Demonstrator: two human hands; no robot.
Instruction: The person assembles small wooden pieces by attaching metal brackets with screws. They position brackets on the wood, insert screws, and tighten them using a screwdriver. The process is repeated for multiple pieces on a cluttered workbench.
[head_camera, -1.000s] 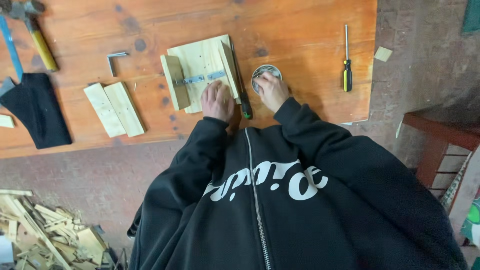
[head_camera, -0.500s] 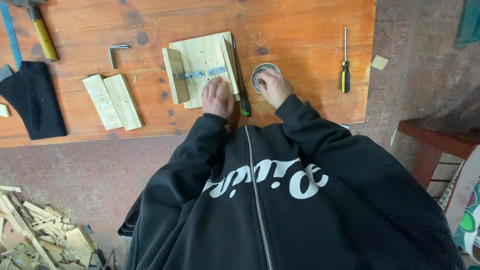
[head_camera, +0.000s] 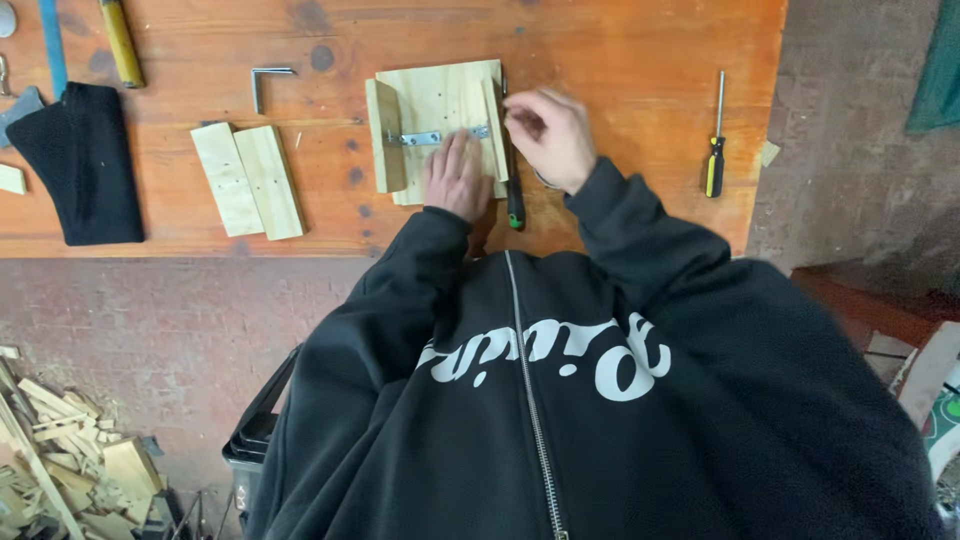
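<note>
A pale wooden board (head_camera: 440, 95) with side strips and a metal hinge (head_camera: 425, 137) across it lies on the orange workbench (head_camera: 620, 60). My left hand (head_camera: 455, 175) rests flat on the board's near part, just below the hinge. My right hand (head_camera: 552, 135) hovers at the board's right strip with thumb and fingertips pinched together; whatever they may pinch is too small to see. A screwdriver with a black handle and green end (head_camera: 514, 195) lies along the board's right edge, between my hands.
A yellow-and-black screwdriver (head_camera: 714, 160) lies to the right. To the left are two wood slats (head_camera: 247, 180), an L-shaped bracket (head_camera: 266, 80), a black cloth (head_camera: 85, 160) and a yellow tool handle (head_camera: 120, 40). Wood scraps (head_camera: 60, 460) litter the floor.
My right hand has left the small round tin and come up to the board's right strip with pinched fingers. The left hand stays on the board. The view has shifted.
</note>
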